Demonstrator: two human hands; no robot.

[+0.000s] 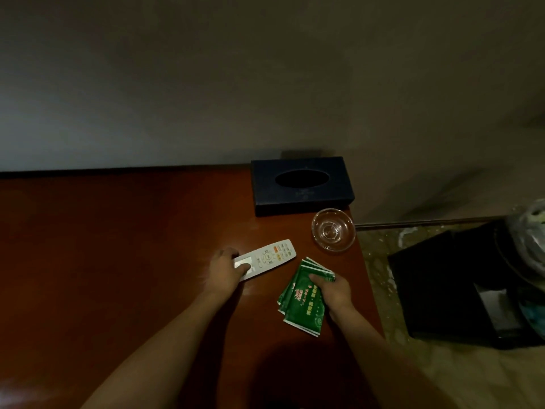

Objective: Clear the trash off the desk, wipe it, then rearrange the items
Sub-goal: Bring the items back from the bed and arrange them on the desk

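**deskwatcher:** ok so going left to right, what's on the reddish-brown wooden table?

**nightowl_22:** The left stretch is just bare wood. Then the left hand is on the near end of a white plastic remote control with coloured buttons, fingers curled round its edges, thumb on top. The remote lies flat on the table, angled up toward the right.

**deskwatcher:** and the right hand?

**nightowl_22:** The right hand is gripping a fanned stack of green foil sachets with white edges, thumb pressed on the top one, fingers tucked underneath. Can't tell if the stack is touching the table or held just above it. It's just right of the remote, near the table's right edge.

**deskwatcher:** anything behind those?

**nightowl_22:** A dark navy rectangular tissue box with an oval slot sits at the back right corner against the wall. Just in front of it there's a clear round glass ashtray by the edge. Off the table, on the floor to the right, is a black square bin with a plastic bag beside it.
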